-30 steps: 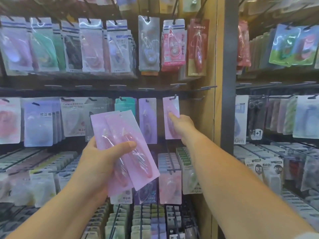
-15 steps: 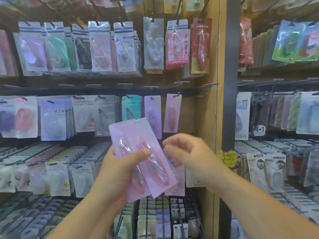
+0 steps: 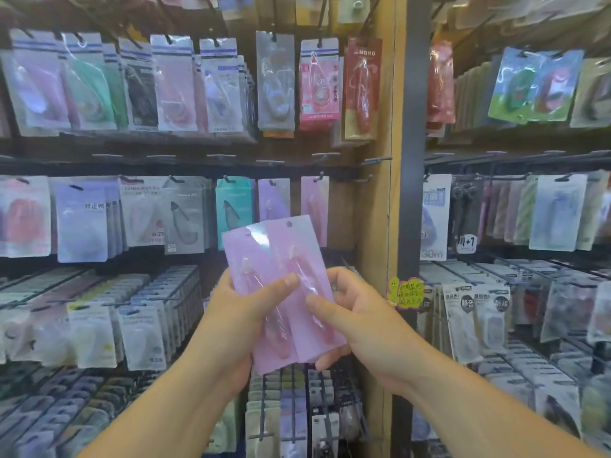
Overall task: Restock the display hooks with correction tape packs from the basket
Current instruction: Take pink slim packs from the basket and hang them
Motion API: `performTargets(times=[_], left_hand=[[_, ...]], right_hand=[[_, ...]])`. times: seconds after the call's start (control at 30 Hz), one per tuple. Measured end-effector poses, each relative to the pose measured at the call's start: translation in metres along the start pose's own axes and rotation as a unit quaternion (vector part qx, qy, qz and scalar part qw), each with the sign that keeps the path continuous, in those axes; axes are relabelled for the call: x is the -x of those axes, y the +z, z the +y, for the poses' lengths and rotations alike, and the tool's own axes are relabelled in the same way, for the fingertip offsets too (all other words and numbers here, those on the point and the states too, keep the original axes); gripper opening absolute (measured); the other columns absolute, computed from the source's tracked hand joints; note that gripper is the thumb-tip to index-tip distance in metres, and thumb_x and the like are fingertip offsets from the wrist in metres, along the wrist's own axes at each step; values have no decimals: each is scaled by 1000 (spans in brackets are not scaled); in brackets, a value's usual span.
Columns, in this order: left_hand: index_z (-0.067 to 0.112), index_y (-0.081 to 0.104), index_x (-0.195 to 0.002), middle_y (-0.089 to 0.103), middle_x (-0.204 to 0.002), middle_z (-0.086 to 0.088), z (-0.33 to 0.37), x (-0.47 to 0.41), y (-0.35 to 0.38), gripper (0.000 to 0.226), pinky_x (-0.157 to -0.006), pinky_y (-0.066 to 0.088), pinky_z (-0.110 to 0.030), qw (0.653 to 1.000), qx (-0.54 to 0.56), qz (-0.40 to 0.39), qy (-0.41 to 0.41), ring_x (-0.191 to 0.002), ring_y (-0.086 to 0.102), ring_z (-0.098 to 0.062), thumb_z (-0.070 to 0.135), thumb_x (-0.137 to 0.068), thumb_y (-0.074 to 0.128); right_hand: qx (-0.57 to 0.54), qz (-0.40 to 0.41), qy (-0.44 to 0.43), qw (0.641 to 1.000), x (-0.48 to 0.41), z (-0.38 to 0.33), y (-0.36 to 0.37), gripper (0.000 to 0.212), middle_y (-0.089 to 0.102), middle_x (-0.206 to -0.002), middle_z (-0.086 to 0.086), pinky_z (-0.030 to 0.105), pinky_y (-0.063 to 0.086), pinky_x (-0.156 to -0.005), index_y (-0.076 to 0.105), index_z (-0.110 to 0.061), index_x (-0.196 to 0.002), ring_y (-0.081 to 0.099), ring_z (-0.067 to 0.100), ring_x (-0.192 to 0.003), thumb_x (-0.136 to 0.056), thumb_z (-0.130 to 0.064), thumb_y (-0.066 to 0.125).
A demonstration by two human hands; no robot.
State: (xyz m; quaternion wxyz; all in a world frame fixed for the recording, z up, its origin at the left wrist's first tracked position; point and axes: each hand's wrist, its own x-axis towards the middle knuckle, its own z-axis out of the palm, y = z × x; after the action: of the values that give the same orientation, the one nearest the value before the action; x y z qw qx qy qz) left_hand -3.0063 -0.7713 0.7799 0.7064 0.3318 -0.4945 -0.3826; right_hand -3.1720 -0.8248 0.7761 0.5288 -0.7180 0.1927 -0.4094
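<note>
One wide-angle camera, worn on the head, looks forward and slightly down at the display hooks from close by. The left hand and right hand, holding correction tape packs, sit at mid-frame, and the forearms enter from below. The shelf lines bow toward the edges, probably from lens distortion.

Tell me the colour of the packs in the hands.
Pale pink-lilac packs, clearest in the head view.

Two flat pink plastic correction tape packs, fanned and tilted, centre frame; another pack hangs just above.
</note>
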Motion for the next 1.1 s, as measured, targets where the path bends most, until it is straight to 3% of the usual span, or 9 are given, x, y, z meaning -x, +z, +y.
performTargets(times=[0.17, 0.27, 0.37, 0.57, 0.67, 0.83, 0.93, 1.0, 1.1], left_hand=[[15, 69, -108, 74, -89, -13, -2, -5, -16, 26, -45, 52, -31, 997, -2, 74, -20, -48, 65, -17, 10, -85, 80], [20, 70, -105, 73, -86, -10, -1, -8, -28, 38, -48, 53, -34, 995, -27, 95, -33, -49, 65, -16, 22, -71, 87], [19, 69, -104, 73, -83, -9, 2, -7, -31, 42, -49, 53, -35, 995, -26, 94, -34, -49, 64, -17, 16, -68, 91], [19, 70, -109, 76, -88, -7, 3, -13, -31, 37, -55, 57, -37, 994, -31, 97, -36, -60, 70, -19, 13, -78, 88], [20, 71, -108, 75, -85, -8, 5, -16, -33, 44, -52, 57, -36, 995, -35, 93, -27, -56, 69, -20, 19, -66, 87], [18, 69, -113, 73, -68, -3, 2, -19, -39, 52, -81, 63, -56, 994, -48, 94, -11, -55, 70, -21, 24, -63, 85], [17, 69, -113, 69, -61, -2, -1, -21, -40, 53, -83, 61, -58, 994, -48, 96, -16, -46, 66, -17, 23, -63, 84], [18, 70, -112, 72, -68, -5, -3, -23, -42, 51, -80, 62, -55, 995, -48, 88, -15, -50, 68, -19, 23, -63, 84], [21, 72, -111, 79, -94, -8, -6, -26, -44, 49, -77, 63, -51, 995, -46, 83, -13, -77, 76, -25, 23, -64, 84]], right_hand=[[-7, 139, -59, 989, -20, -4, -7, 18, 75, -95, 4, 32, 56, -48, 56, -14, -117, 70, 25, -79, -103, -24, 59], [42, 160, -55, 985, -42, -12, -19, 15, 73, -106, 0, 33, 60, -53, 54, -22, -118, 74, 21, -85, -104, -26, 58], [80, 183, -47, 979, -64, -17, -26, 16, 68, -114, -2, 28, 59, -56, 52, -28, -119, 73, 17, -93, -104, -32, 57], [113, 222, -49, 967, -97, -17, -27, 22, 63, -115, -5, 26, 61, -62, 50, -30, -122, 69, 16, -96, -104, -39, 56], [124, 229, -60, 964, -105, -11, -25, 23, 64, -115, -5, 22, 56, -59, 50, -28, -124, 68, 16, -96, -104, -37, 56], [95, 284, -102, 948, -111, 2, -19, 16, 63, -101, -5, 22, 52, -52, 54, -22, -116, 64, 13, -81, -104, -32, 57], [93, 287, -93, 949, -116, 8, -23, 16, 59, -97, -5, 21, 51, -50, 54, -20, -114, 60, 10, -78, -104, -32, 56], [95, 261, -54, 959, -122, 9, -27, 17, 61, -104, -6, 22, 54, -55, 52, -23, -118, 63, 11, -86, -105, -34, 54], [102, 241, -6, 965, -138, 12, -34, 22, 63, -116, -5, 27, 58, -63, 50, -27, -123, 65, 18, -101, -105, -39, 53]])
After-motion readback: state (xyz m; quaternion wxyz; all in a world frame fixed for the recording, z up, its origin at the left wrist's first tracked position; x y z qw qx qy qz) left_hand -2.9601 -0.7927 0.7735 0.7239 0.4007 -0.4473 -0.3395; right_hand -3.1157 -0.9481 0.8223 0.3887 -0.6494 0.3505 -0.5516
